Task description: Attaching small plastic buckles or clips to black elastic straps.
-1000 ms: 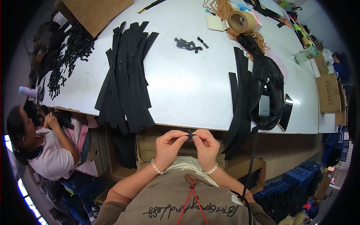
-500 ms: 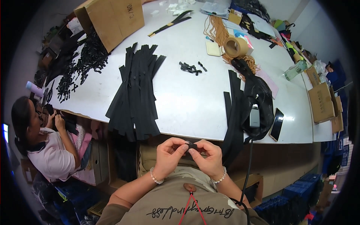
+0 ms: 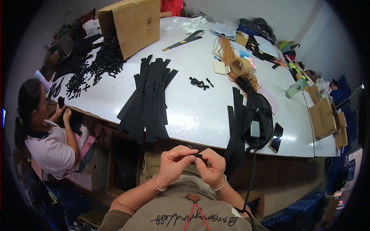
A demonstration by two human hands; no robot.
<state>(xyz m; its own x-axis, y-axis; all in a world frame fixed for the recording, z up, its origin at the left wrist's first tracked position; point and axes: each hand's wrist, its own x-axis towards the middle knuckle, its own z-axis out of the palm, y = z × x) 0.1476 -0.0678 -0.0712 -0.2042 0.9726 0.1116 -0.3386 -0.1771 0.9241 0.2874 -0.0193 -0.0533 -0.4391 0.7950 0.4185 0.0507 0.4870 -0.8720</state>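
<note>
Just past the table's near edge, in front of my body, both hands pinch a small black piece, mostly covered by my fingers; its exact kind does not show. My left hand grips it between thumb and forefinger. From the other side my right hand closes on it, thumb pressed on top. A bundle of long flat black strips lies on the table ahead to the left. More black strips hang over the edge at the right. Several small black toggle-like parts sit beyond my hands.
At far left, a cardboard box lies beside a heap of small black parts. A co-worker sits at the left. Right of me are a black mesh bag, a phone, a tape roll and a hanging cable.
The view has shifted, bringing a red sleeve into sight at the far edge. My hands stay pinched together on the black piece, with the fingers slightly rearranged.
</note>
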